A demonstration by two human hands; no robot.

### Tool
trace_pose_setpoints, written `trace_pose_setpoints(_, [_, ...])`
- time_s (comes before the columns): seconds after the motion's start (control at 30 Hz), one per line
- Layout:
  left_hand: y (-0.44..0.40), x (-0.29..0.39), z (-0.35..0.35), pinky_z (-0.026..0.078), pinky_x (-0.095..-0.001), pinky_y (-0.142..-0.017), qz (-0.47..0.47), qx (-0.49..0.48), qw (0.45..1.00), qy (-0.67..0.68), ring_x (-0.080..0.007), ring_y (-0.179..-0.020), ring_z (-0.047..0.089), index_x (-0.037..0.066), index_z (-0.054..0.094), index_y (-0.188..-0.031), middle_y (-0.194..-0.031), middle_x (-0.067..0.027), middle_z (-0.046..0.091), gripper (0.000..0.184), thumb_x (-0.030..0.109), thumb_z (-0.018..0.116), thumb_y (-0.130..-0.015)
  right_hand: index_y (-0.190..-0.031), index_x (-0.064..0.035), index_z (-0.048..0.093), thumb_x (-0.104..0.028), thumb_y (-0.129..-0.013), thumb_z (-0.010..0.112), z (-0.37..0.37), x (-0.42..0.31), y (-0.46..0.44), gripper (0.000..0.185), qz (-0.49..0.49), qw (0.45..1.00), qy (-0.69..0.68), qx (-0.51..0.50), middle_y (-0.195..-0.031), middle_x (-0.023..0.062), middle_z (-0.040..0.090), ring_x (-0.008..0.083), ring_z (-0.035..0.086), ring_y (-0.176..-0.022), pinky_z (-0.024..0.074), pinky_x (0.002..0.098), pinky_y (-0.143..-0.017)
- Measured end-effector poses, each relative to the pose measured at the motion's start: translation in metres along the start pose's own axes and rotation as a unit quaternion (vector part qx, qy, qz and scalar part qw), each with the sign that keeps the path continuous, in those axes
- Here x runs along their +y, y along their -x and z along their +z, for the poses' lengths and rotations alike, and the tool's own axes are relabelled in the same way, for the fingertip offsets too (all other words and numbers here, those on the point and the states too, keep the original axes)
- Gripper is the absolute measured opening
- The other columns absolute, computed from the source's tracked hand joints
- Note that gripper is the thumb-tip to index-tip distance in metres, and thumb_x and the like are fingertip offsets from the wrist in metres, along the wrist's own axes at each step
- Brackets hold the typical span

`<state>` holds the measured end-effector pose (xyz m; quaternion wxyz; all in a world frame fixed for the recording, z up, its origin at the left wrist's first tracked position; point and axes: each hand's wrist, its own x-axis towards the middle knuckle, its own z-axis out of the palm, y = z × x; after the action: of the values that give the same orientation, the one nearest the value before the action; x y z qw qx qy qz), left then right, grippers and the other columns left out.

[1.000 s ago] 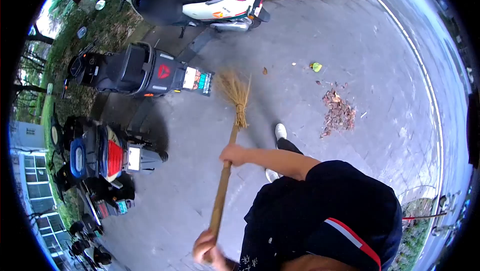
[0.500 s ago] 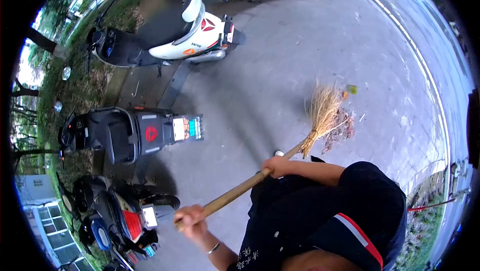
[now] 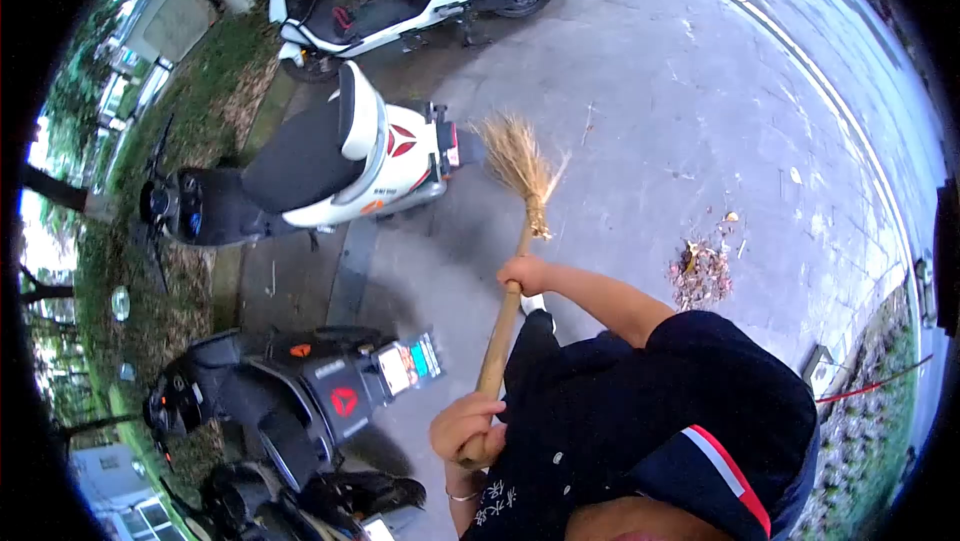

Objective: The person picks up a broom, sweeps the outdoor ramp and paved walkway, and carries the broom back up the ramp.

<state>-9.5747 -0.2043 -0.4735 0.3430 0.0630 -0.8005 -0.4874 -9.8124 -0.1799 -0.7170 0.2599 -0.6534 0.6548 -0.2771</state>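
My left hand point(image 3: 466, 429) is closed around the top end of the wooden handle of a straw broom point(image 3: 520, 156). Farther down the same handle, below the bristle binding, my right hand point(image 3: 524, 273) is wrapped round it. The broom's bristles fan out over the grey pavement point(image 3: 620, 161), close to the rear of a white scooter point(image 3: 385, 156). A small pile of dry leaves point(image 3: 700, 274) lies on the ground to the right of the broom, apart from its bristles. A white shoe point(image 3: 533, 304) shows just beyond my right hand.
Another white scooter point(image 3: 430, 1) stands farther ahead. A dark scooter point(image 3: 300, 391) is parked at the lower left, with more vehicles below it. Grass and trees point(image 3: 60, 189) line the left side. A white line point(image 3: 850, 121) runs along the road at the right.
The broom swung right to the leaf pile, then back left, away from it. Both hands stayed on the handle. The view has shifted, and the parked scooters appear lower in it.
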Motion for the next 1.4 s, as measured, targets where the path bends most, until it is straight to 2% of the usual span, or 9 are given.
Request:
trace_pose_setpoints(0.13, [-0.055,-0.052,-0.047,0.048,-0.0326,-0.059,-0.109,0.050,0.989,0.091,-0.0216,-0.060,0.057,0.003,0.046,-0.060,-0.066,-0.0133,0.059,0.012,-0.002,0.053,-0.067,-0.079,-0.0138,0.054,-0.007,-0.054,0.059,-0.017,0.009,0.009,0.026,0.130,0.991,-0.031,0.010,-0.078,0.0074,0.056,0.0291,0.053,-0.078,0.0421,0.0388,-0.068])
trace_pose_setpoints(0.27, [-0.105,-0.105,-0.038,0.043,-0.0284,-0.061,-0.259,0.161,0.918,0.254,-0.0170,-0.060,0.051,0.002,0.046,-0.064,-0.066,-0.0114,0.055,0.008,0.000,0.049,-0.070,-0.083,-0.0147,0.055,-0.009,-0.058,0.058,-0.033,0.044,0.021,0.026,0.204,0.961,-0.076,-0.169,-0.074,0.0084,0.058,0.0277,0.056,-0.073,0.0435,0.0389,-0.064])
trace_pose_setpoints(0.53, [-0.139,-0.064,-0.111,0.038,-0.0286,-0.046,-0.004,0.222,0.952,0.212,-0.0149,-0.045,0.044,0.005,0.041,-0.064,-0.054,-0.0073,0.046,0.017,0.016,0.051,-0.073,-0.081,-0.0107,0.053,-0.006,-0.058,0.055,-0.127,-0.013,-0.092,0.023,0.111,0.983,-0.074,-0.125,-0.075,0.0112,0.056,0.0306,0.054,-0.073,0.0416,0.0421,-0.064])
trace_pose_setpoints(0.6, [-0.151,-0.051,-0.080,0.041,-0.0297,-0.046,0.017,0.280,0.950,0.134,-0.0164,-0.043,0.046,0.006,0.040,-0.063,-0.051,-0.0084,0.048,0.020,0.014,0.056,-0.072,-0.076,-0.0097,0.053,-0.006,-0.057,0.056,-0.139,0.012,-0.126,0.020,-0.010,0.998,-0.061,-0.020,-0.075,0.0117,0.056,0.0309,0.054,-0.075,0.0415,0.0421,-0.064])
trace_pose_setpoints(0.7, [-0.167,-0.086,-0.010,0.048,-0.0366,-0.057,-0.049,0.265,0.962,-0.034,-0.0236,-0.057,0.057,0.003,0.044,-0.059,-0.061,-0.0156,0.056,0.017,0.005,0.058,-0.067,-0.074,-0.0110,0.053,-0.007,-0.057,0.057,-0.136,0.098,-0.173,0.018,-0.056,0.998,-0.006,-0.006,-0.076,0.0101,0.056,0.0298,0.053,-0.078,0.0418,0.0411,-0.065])
trace_pose_setpoints(0.73, [-0.180,-0.100,0.009,0.047,-0.0361,-0.063,-0.085,0.164,0.981,-0.066,-0.0251,-0.063,0.058,0.003,0.047,-0.062,-0.067,-0.0156,0.058,0.013,0.007,0.059,-0.066,-0.074,-0.0110,0.053,-0.007,-0.057,0.057,-0.134,0.129,-0.185,0.018,-0.064,0.998,-0.011,-0.009,-0.076,0.0101,0.056,0.0298,0.053,-0.078,0.0418,0.0411,-0.065])
trace_pose_setpoints(0.9, [-0.229,-0.170,0.056,0.045,-0.0390,-0.074,-0.137,0.202,0.970,0.006,-0.0225,-0.073,0.056,0.005,0.041,-0.067,-0.075,-0.0139,0.058,0.015,0.005,0.055,-0.071,-0.074,-0.0147,0.054,-0.009,-0.058,0.058,-0.170,0.206,-0.173,0.017,0.038,0.995,0.017,-0.089,-0.079,0.0064,0.056,0.0270,0.053,-0.082,0.0414,0.0394,-0.070])
trace_pose_setpoints(1.2, [-0.391,-0.249,0.133,0.044,-0.0388,-0.071,-0.193,-0.039,0.957,0.215,-0.0192,-0.066,0.053,0.005,0.045,-0.069,-0.069,-0.0113,0.055,0.013,0.012,0.054,-0.075,-0.077,-0.0175,0.054,-0.012,-0.061,0.056,-0.238,0.284,-0.035,0.016,0.322,0.939,-0.025,0.119,-0.080,0.0037,0.057,0.0237,0.054,-0.083,0.0364,0.0412,-0.077])
trace_pose_setpoints(1.4, [-0.490,-0.249,0.148,0.042,-0.0300,-0.057,-0.209,-0.097,0.919,0.319,-0.0127,-0.052,0.044,0.008,0.040,-0.064,-0.055,-0.0027,0.042,0.014,0.011,0.052,-0.072,-0.087,-0.0166,0.052,-0.013,-0.061,0.055,-0.300,0.242,-0.011,0.026,0.376,0.917,-0.113,0.065,-0.075,0.0054,0.058,0.0263,0.057,-0.077,0.0413,0.0407,-0.066])
